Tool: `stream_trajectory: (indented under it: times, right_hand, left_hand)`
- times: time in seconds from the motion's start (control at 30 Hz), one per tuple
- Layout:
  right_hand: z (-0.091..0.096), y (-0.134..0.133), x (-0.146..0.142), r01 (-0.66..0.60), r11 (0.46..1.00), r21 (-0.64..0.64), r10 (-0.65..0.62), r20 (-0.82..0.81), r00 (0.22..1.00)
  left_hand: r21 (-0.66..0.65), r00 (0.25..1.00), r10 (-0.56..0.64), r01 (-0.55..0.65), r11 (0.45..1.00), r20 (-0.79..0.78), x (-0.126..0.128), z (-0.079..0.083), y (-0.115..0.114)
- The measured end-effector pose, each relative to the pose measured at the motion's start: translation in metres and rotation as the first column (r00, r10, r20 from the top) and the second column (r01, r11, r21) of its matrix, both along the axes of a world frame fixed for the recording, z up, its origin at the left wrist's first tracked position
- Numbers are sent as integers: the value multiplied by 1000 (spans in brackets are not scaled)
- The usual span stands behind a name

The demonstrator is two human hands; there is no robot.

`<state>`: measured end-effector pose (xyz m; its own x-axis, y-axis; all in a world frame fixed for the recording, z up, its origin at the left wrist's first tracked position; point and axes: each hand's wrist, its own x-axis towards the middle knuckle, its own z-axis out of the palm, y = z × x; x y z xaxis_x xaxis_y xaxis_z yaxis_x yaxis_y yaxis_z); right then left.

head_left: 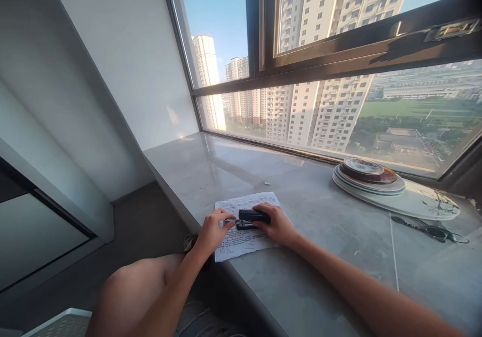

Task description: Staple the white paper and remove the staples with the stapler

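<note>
Black stapler (pixel 248 215) in right grip (pixel 277 221), beside left grip (pixel 214 229)

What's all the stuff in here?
Window: one, dark-framed, ahead
Towers: several, pale, outside
Ledge: one, grey, below window
Paper: one visible sheet, white, on ledge
Stapler: one, black, over paper
Small piece: one, white, beyond paper
Plates: several, varied, stacked right
Oval dish: one, white, under plates
Looped item: one, dark, right
Slotted thing: one, white, bottom left
Left hand: one, bare, at stapler
Right hand: one, bare, gripping stapler
Knee: one, bare, lower left
</note>
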<state>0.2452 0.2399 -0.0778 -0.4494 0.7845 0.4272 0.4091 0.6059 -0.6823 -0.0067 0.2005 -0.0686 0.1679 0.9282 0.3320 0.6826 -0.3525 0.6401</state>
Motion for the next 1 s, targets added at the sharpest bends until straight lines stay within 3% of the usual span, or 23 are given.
stream_trajectory:
  times: [0.5, 0.67, 0.83, 1.0]
  right_hand:
    - [2, 0, -1, -12, 1000, 9, 12, 3, 1000]
    - [0, -1, -1, -12, 1000, 13, 12, -7, 1000]
    - [-1, 2, 3, 1, 1000, -3, -1, -43, 999]
    - [11, -6, 4, -169, 984, 56, 173, -96, 980]
  left_hand:
    - [-69, 999, 37, -38, 997, -17, -2, 0, -6]
    - [-108, 999, -11, 5, 994, -52, -13, 7, -10]
    - [-175, 992, -112, 120, 977, 53, -31, 9, -8]
    - [-126, 982, -130, 148, 981, 140, -24, 12, -9]
